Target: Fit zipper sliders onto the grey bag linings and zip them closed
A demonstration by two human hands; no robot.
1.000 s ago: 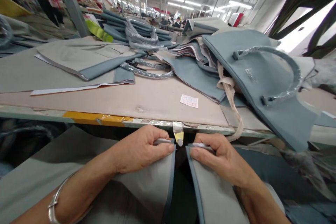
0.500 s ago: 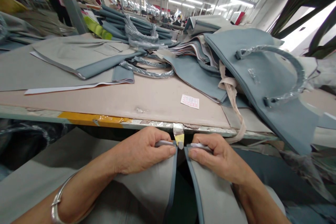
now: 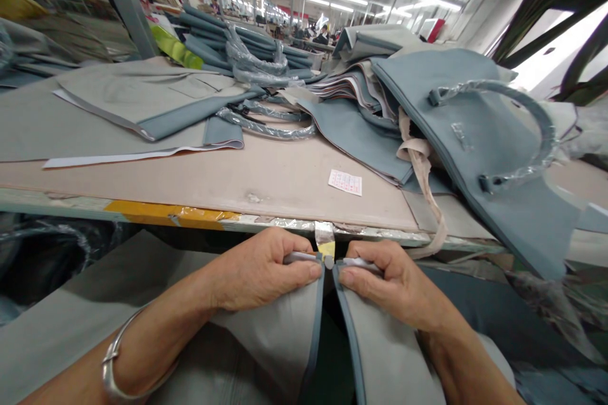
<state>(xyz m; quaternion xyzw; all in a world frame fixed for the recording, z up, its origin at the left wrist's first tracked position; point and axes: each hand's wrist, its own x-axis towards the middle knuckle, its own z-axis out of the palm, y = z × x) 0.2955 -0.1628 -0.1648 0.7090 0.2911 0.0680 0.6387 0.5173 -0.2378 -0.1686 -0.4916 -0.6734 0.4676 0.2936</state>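
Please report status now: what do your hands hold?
Left hand, right hand pinching blue-trimmed grey panel edges. Edges nearly meeting. Taped table edge just beyond.

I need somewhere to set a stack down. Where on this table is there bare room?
The widest patch is the tan board, between the plastic-wrapped handles and the taped table edge, left of the paper slip. It's crowded to the right, where the blue-grey bag panel and stacked bag pieces pile up.
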